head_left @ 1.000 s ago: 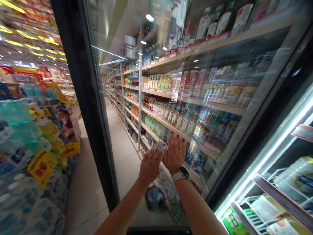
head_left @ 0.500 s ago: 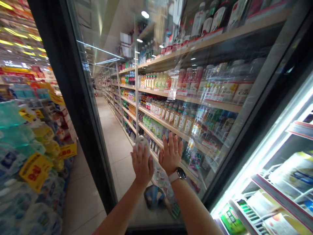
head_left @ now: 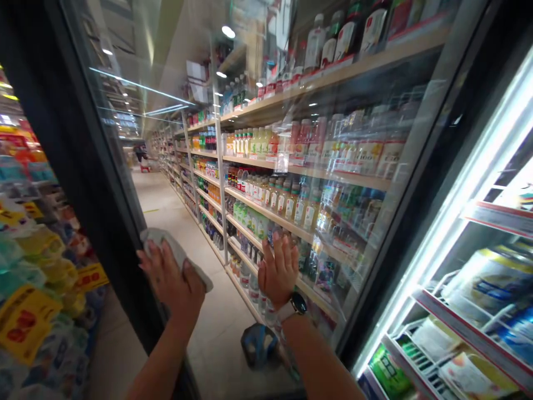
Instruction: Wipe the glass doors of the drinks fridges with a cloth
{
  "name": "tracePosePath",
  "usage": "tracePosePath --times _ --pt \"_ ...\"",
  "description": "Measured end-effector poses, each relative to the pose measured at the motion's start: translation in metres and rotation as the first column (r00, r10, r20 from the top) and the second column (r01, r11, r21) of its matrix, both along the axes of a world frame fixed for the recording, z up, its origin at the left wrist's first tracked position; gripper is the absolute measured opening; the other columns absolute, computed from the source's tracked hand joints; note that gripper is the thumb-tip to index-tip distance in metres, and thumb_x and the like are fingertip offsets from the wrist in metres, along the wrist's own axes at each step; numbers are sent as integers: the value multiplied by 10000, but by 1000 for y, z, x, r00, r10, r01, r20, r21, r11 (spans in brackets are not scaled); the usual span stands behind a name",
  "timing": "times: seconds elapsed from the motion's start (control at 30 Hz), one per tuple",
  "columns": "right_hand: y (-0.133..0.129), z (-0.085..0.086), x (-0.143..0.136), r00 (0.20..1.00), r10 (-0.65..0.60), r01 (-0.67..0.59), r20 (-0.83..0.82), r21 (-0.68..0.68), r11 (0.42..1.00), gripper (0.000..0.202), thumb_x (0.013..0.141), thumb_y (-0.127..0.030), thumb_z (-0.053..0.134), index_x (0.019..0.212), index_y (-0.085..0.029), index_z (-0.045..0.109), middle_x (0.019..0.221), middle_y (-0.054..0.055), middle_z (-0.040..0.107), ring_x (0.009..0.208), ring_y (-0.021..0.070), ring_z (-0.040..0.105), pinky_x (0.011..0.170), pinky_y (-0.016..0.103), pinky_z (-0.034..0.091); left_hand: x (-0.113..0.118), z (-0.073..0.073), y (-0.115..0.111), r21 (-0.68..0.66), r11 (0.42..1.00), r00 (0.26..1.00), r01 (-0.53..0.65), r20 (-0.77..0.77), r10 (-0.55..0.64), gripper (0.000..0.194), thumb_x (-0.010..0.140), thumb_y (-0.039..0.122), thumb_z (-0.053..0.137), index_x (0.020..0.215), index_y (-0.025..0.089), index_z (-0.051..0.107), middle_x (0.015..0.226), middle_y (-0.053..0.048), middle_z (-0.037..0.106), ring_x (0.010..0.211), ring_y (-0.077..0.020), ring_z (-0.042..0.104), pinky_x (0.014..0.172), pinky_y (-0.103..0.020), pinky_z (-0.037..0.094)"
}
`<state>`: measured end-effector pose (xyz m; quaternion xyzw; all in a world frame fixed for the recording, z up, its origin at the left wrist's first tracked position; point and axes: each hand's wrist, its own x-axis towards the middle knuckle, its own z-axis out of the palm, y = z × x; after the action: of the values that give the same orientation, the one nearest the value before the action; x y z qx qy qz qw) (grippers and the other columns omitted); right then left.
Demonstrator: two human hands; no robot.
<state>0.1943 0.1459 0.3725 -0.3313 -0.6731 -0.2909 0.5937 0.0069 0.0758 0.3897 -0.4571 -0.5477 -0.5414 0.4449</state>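
My left hand [head_left: 172,278] presses a light grey cloth [head_left: 180,254] against the glass door, close to the black door frame [head_left: 91,183] on its left side. The cloth shows above the fingers and to the right of the palm. Flat on the same glass, farther right, lies my right hand [head_left: 278,272], its fingers stretched out and nothing held. A watch [head_left: 298,303] with a pale strap is on the right wrist. Shelves of bottled drinks [head_left: 287,203] show in the glass beyond both hands.
On the right stands a lit cooler with wire racks [head_left: 478,316] holding packaged goods. Wrapped packs with a yellow price sign [head_left: 27,325] are stacked at the left. A dark and blue object [head_left: 259,345] shows low in the glass. A distant person [head_left: 140,154] is in the aisle.
My left hand has slid left across the glass with the cloth, toward the door frame, away from my right hand. The view has shifted a little; my right hand stays on the glass.
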Motion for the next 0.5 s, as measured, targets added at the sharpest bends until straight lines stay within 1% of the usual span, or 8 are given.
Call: tracePosePath --times 0.07,0.13,0.2,0.23,0.3,0.37,0.43,0.5 --pt "2 0 -2 1000 4 -4 -9 8 1000 627 915 -214 413 1530 -205 292 1429 110 538 1426 249 334 1176 485 216 15 -1 6 6 1000 998 20 54 -21 610 949 239 446 1519 117 267 1596 -169 226 1489 -338 134 1208 -579 148" --pt "2 1 -4 1000 13 -12 -9 17 1000 620 908 -207 425 1519 -195 320 1437 112 530 1432 249 324 1180 481 210 38 -11 16 -4 999 999 48 22 -48 604 953 240 442 1523 153 265 1595 -154 235 1493 -306 143 1213 -549 155" --pt "1 3 -2 1000 29 -29 -3 18 999 602 910 -203 428 1507 -187 347 1448 115 518 1441 246 308 1187 473 197 58 -24 27 -9 997 990 75 -123 -75 587 948 214 437 1516 179 294 1576 -135 292 1490 -270 174 1220 -487 165" --pt "-1 4 1 999 47 -47 6 7 999 594 913 -197 423 1503 -194 354 1456 110 510 1443 240 307 1190 468 196 64 -31 32 -8 996 975 83 -207 -83 574 942 201 439 1505 189 327 1555 -126 341 1483 -252 202 1222 -452 168" --pt "-5 6 15 992 111 -109 61 -43 993 600 916 -176 408 1510 -215 334 1487 97 475 1440 226 321 1183 452 232 69 -42 41 -6 995 945 100 -314 -97 541 933 201 450 1472 196 401 1500 -117 438 1467 -231 257 1222 -406 172" --pt "-7 8 34 983 157 -148 96 -96 984 635 912 -145 394 1530 -237 280 1532 90 414 1440 223 329 1170 454 272 65 -49 47 -13 994 939 106 -327 -105 511 932 222 450 1441 193 453 1455 -120 496 1452 -232 296 1219 -404 180" --pt "-4 10 52 990 123 -115 69 -106 988 662 914 -135 384 1547 -240 221 1565 100 353 1452 242 307 1166 489 271 59 -53 51 -31 995 946 99 -307 -104 511 928 231 442 1436 188 461 1448 -128 502 1447 -246 306 1217 -425 187" --pt "5 10 64 999 27 -24 24 -107 994 661 927 -152 374 1556 -226 185 1574 119 329 1465 264 274 1167 527 246 57 -52 54 -31 995 950 93 -297 -98 534 920 215 436 1453 187 434 1464 -130 479 1450 -252 295 1214 -436 194"
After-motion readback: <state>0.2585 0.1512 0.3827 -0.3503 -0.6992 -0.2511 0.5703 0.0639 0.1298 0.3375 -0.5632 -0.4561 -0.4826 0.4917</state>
